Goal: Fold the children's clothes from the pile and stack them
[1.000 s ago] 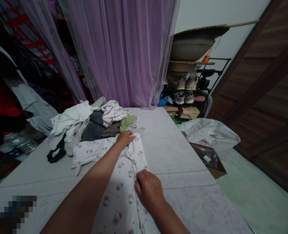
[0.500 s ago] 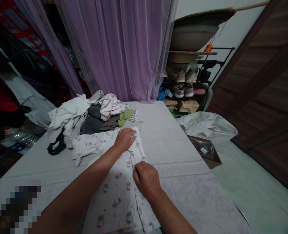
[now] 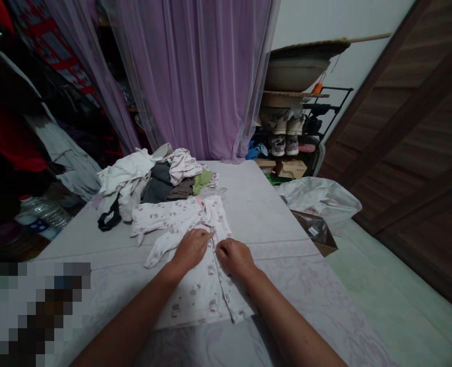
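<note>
A white pajama top (image 3: pixel 196 288) with small printed cartoon figures lies spread on the bed-like surface, its sleeves out to the left and its front opening running lengthwise. My left hand (image 3: pixel 191 248) is on the middle of the top, thumb and fingers pinched at the edge of the front opening. Just across that opening, my right hand (image 3: pixel 234 256) is closed with curled fingers on the other edge of the cloth. The fingertips of both hands are partly hidden. Beyond the top sits a heap of crumpled clothes (image 3: pixel 159 178) in white, dark grey, brown and green.
A pale patterned sheet (image 3: pixel 287 290) covers the surface. Purple curtains (image 3: pixel 195 76) hang behind it. To the right are a rack with shoes (image 3: pixel 284 145), a plastic bag (image 3: pixel 321 199) and an open cardboard box (image 3: pixel 327 244) on the floor. Large bottles (image 3: pixel 44 211) stand at left.
My left hand has come from the collar area down toward me, to the middle of the front opening. My right hand stays at the opening. The view has shifted, showing the top's lower hem.
</note>
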Demonstrator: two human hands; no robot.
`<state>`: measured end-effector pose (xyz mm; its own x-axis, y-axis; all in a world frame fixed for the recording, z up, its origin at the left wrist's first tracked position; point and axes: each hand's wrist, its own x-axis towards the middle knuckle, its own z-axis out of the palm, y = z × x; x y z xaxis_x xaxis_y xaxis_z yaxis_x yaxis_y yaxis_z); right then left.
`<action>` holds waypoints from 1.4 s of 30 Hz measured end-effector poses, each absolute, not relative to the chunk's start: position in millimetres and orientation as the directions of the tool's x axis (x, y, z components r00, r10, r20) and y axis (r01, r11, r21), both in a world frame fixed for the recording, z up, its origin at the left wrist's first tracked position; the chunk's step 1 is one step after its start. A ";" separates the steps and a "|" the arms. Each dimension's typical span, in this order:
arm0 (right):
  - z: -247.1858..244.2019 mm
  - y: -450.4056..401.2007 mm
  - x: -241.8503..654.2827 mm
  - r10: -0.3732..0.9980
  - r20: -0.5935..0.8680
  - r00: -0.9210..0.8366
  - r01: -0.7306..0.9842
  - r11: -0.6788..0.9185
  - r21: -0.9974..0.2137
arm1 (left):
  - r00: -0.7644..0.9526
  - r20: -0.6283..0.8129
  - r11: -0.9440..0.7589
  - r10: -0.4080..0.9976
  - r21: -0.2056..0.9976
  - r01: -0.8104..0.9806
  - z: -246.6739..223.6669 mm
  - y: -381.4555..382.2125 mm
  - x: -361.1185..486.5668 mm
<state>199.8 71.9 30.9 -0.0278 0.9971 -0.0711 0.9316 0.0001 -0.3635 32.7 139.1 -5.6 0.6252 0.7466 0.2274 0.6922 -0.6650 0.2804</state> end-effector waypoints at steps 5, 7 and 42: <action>38.7 93.3 202.7 0.997 -0.076 -0.012 0.942 -0.015 -0.335 | 0.544 0.196 -0.577 0.816 0.206 0.790 -0.6 137.7 43.2; 39.3 108.6 204.8 0.999 -0.034 0.035 0.939 -0.045 -0.340 | 0.536 0.206 -0.571 0.819 0.193 0.798 0.5 137.0 44.8; 18.2 268.4 197.6 0.994 0.113 -0.008 0.991 0.022 -0.130 | 0.561 0.241 -0.608 0.792 0.236 0.758 -17.7 129.7 49.2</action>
<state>197.6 268.4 18.2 -0.0075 0.9936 0.1125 0.9913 0.0222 -0.1300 49.2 129.7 -17.7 0.5607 0.7920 0.2415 0.7576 -0.6084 0.2362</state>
